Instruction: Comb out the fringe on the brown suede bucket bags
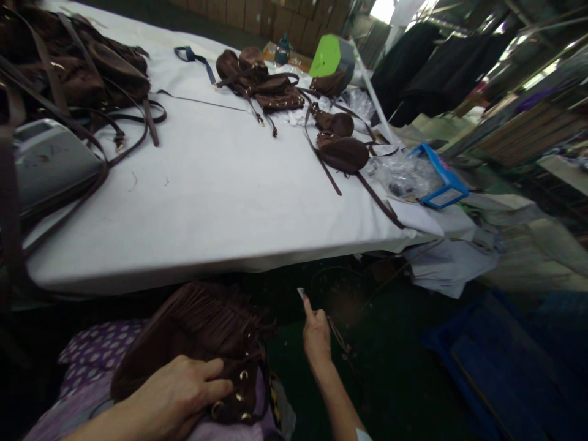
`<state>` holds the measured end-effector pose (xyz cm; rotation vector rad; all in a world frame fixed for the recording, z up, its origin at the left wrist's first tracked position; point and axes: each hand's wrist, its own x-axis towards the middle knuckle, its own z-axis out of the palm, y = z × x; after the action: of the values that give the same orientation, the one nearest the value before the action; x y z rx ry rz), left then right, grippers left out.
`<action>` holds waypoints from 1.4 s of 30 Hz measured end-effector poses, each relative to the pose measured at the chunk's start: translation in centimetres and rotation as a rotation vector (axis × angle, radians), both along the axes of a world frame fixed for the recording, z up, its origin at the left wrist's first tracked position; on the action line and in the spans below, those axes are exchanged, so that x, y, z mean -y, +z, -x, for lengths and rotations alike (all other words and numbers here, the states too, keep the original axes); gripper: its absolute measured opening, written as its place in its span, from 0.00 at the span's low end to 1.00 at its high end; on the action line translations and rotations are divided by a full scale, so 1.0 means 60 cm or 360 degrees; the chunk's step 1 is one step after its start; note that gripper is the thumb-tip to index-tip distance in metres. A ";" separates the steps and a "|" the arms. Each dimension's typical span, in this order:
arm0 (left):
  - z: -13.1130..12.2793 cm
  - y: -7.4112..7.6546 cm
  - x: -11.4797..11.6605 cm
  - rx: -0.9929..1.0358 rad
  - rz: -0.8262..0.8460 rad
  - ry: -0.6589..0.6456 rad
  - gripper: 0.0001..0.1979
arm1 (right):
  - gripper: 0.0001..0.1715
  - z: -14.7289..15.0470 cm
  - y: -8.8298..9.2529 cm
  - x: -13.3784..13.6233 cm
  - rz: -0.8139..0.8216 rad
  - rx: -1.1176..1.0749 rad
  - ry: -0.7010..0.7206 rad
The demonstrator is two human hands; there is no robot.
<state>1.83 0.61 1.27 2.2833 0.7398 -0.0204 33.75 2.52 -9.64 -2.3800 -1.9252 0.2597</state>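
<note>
A dark brown fringed bag (184,331) with gold eyelets lies on the lap, over purple polka-dot cloth (98,349). My left hand (184,389) is closed on the bag near its eyelet edge, fingers bent over the brown material. Out to the right, apart from the bag and below the table edge, my right hand (318,334) is closed with the index finger pointing forward. From its fingertip sticks out a small shiny metal tip (301,293); the rest of that tool is hidden in the hand.
Ahead stands a white-covered table (229,196). Brown bags (82,67) and a grey object (52,162) are at its left. Several small brown bags (342,152) lie farther right, near a green-and-grey object (328,58) and a blue box (443,177). A blue crate-like shape (505,367) is at lower right.
</note>
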 end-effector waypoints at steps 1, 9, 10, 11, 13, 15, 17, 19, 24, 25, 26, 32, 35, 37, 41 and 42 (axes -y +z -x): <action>0.001 -0.001 0.002 0.0006 0.0008 0.0014 0.12 | 0.34 -0.022 0.010 -0.003 -0.0005 -0.0020 -0.0101; -0.039 0.012 -0.003 0.0008 -0.0237 -0.0070 0.08 | 0.33 0.095 0.076 0.079 0.0361 -0.0633 0.0852; -0.043 0.013 -0.002 0.0019 -0.0264 -0.0100 0.06 | 0.36 0.121 0.071 0.088 0.0437 -0.0480 0.0963; -0.044 0.013 0.000 0.0026 -0.0279 -0.0120 0.06 | 0.38 0.141 0.064 0.092 0.0487 -0.0317 0.1017; -0.041 0.012 0.004 0.0028 -0.0280 -0.0130 0.06 | 0.40 0.157 0.046 0.086 0.0520 -0.0081 0.0992; -0.035 0.013 0.009 0.0004 -0.0248 -0.0117 0.07 | 0.41 0.145 0.027 0.065 0.0519 0.0028 0.0871; -0.028 0.017 0.013 -0.0019 -0.0203 -0.0116 0.08 | 0.40 0.113 0.016 0.036 0.0540 0.0097 0.0677; -0.024 0.021 0.016 -0.0025 -0.0155 -0.0128 0.08 | 0.36 0.072 0.019 0.010 0.0550 0.0166 0.0456; -0.032 0.022 0.018 -0.0025 -0.0165 -0.0012 0.10 | 0.22 0.037 0.087 -0.004 0.0411 -0.0016 0.0411; -0.036 0.020 0.017 -0.0014 -0.0181 -0.0013 0.09 | 0.20 0.052 0.104 0.004 0.0324 -0.0148 0.0515; -0.040 0.017 0.016 0.0001 -0.0197 -0.0031 0.08 | 0.19 0.072 0.118 0.014 0.0233 -0.0277 0.0654; -0.049 0.007 0.015 0.0095 -0.0257 -0.0114 0.05 | 0.09 0.182 0.107 0.045 0.0338 -0.0274 0.1262; -0.042 0.009 0.018 0.0057 -0.0241 -0.0073 0.05 | 0.11 0.188 0.070 0.018 0.0410 -0.0224 0.1129; -0.039 0.011 0.019 0.0042 -0.0219 -0.0055 0.06 | 0.12 0.183 0.050 -0.006 0.0405 -0.0219 0.0976; -0.037 0.012 0.019 0.0053 -0.0147 0.0020 0.07 | 0.13 0.153 0.038 -0.050 0.0337 -0.0271 0.0561; -0.036 0.011 0.018 0.0061 -0.0129 0.0040 0.08 | 0.14 0.140 0.041 -0.059 0.0310 -0.0324 0.0471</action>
<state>4.02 -0.48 1.93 2.3440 0.7619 0.0657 25.32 6.08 -7.18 -2.0638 -2.2331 0.7075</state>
